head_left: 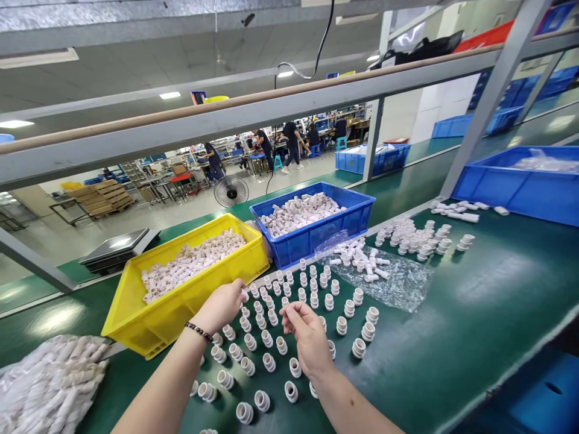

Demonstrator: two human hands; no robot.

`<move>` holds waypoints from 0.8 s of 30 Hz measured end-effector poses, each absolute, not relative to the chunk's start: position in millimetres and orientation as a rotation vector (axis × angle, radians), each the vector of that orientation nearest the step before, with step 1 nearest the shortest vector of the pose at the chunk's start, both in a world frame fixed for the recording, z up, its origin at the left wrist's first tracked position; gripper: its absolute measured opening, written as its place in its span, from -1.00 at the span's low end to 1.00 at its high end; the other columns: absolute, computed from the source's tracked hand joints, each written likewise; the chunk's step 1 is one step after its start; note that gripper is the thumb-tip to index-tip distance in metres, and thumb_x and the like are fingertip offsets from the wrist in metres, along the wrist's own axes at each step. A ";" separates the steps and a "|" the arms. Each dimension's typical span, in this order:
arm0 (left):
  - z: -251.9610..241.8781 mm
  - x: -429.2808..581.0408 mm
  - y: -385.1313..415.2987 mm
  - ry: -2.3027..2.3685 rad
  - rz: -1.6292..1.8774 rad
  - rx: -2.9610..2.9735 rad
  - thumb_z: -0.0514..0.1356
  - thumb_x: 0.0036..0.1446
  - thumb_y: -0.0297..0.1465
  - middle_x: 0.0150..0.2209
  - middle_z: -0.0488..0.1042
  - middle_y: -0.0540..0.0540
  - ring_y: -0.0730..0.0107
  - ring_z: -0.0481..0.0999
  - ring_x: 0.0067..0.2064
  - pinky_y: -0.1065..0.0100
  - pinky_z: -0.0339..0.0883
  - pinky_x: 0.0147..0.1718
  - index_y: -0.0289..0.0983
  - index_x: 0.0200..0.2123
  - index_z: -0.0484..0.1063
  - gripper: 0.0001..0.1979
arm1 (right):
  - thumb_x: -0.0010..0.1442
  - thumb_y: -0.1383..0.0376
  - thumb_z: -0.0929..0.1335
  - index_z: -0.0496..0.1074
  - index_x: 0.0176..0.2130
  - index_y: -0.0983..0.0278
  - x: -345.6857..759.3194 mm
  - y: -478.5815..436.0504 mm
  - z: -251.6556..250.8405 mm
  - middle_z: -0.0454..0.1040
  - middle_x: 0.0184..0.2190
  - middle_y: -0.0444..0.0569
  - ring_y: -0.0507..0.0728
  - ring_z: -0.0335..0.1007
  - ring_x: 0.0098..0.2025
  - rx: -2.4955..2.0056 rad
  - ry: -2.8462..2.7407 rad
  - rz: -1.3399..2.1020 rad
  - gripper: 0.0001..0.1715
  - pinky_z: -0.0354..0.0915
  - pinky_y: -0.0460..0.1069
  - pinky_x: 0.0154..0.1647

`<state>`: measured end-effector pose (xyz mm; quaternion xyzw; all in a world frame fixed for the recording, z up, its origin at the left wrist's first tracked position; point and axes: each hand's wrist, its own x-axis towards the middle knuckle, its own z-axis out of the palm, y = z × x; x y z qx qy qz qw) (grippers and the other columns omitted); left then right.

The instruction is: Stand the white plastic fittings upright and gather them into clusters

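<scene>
Rows of short white plastic pipe fittings (268,361) stand upright on the green worktable (420,361). My left hand (226,306), with a beaded bracelet on the wrist, is closed at the far left of the rows, beside the yellow bin. A white pipe fitting (245,295) shows at its fingertips. To the right, my right hand (308,337) hovers over the middle of the rows, thumb and fingers pinched together. Whatever sits in that pinch, if anything, is too small or hidden to make out. A standing fitting shows just behind its fingertips.
A yellow bin (136,325) and a blue bin (316,241) hold many white parts. Loose parts lie on a clear plastic bag (402,286). A bag of white tubes (49,383) lies at left. Another blue bin (520,193) stands at right. A metal rail (226,123) crosses above.
</scene>
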<state>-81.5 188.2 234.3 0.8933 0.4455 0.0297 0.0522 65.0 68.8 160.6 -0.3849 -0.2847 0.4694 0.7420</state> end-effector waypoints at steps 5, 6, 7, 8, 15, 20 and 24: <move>208.0 -85.7 207.4 1.411 -0.097 2.767 0.03 0.06 -0.37 -0.32 0.48 -0.17 0.23 0.45 -0.26 0.34 0.25 -0.33 -0.27 -0.36 0.38 -0.84 | 0.08 0.12 0.34 0.36 -0.42 0.32 65.4 68.2 161.6 0.36 -0.47 -0.07 0.01 0.18 -0.46 -0.848 -0.631 1.048 -0.72 0.16 -0.11 -0.46; 203.2 -85.8 209.7 1.408 -0.127 2.776 0.04 0.05 -0.40 -0.30 0.48 -0.17 0.25 0.45 -0.23 0.35 0.25 -0.31 -0.27 -0.35 0.39 -0.84 | 0.08 0.12 0.34 0.36 -0.42 0.32 65.5 68.2 161.6 0.36 -0.47 -0.07 0.01 0.18 -0.46 -0.848 -0.630 1.049 -0.72 0.16 -0.11 -0.45; 198.9 -85.8 211.7 1.400 -0.155 2.786 0.04 0.04 -0.43 -0.29 0.48 -0.17 0.26 0.44 -0.21 0.36 0.26 -0.29 -0.27 -0.34 0.40 -0.83 | 0.08 0.12 0.34 0.37 -0.42 0.31 65.7 68.2 161.6 0.36 -0.47 -0.07 0.01 0.18 -0.46 -0.847 -0.630 1.050 -0.72 0.16 -0.11 -0.45; 195.1 -85.8 213.4 1.391 -0.183 2.797 0.04 0.04 -0.45 -0.29 0.47 -0.18 0.28 0.44 -0.21 0.36 0.26 -0.28 -0.27 -0.34 0.41 -0.83 | 0.08 0.12 0.34 0.37 -0.42 0.31 65.8 68.3 161.5 0.36 -0.47 -0.08 0.01 0.18 -0.46 -0.845 -0.631 1.049 -0.72 0.16 -0.11 -0.45; 176.9 -84.3 221.6 1.370 -0.304 2.874 0.05 0.10 -0.43 -0.34 0.44 -0.13 0.33 0.42 -0.25 0.25 0.28 -0.25 -0.35 -0.37 0.39 -0.86 | 0.09 0.14 0.34 0.38 -0.42 0.31 65.3 67.6 162.3 0.34 -0.50 -0.10 0.00 0.17 -0.48 -0.858 -0.658 1.065 -0.74 0.14 -0.12 -0.46; 168.5 -84.0 226.4 1.340 -0.354 2.880 0.06 0.12 -0.40 -0.34 0.44 -0.11 0.35 0.42 -0.25 0.27 0.28 -0.25 -0.35 -0.38 0.38 -0.85 | 0.06 0.14 0.36 0.37 -0.45 0.31 64.3 66.8 164.8 0.34 -0.51 -0.11 -0.02 0.16 -0.51 -0.865 -0.637 1.082 -0.73 0.13 -0.12 -0.48; 161.8 -84.4 229.3 1.311 -0.366 2.854 0.08 0.11 -0.35 -0.38 0.43 -0.07 0.39 0.42 -0.30 0.28 0.30 -0.28 -0.35 -0.39 0.38 -0.83 | 0.02 0.12 0.38 0.37 -0.46 0.31 63.0 67.5 165.6 0.35 -0.50 -0.10 -0.01 0.16 -0.51 -0.864 -0.627 1.099 -0.72 0.12 -0.12 -0.50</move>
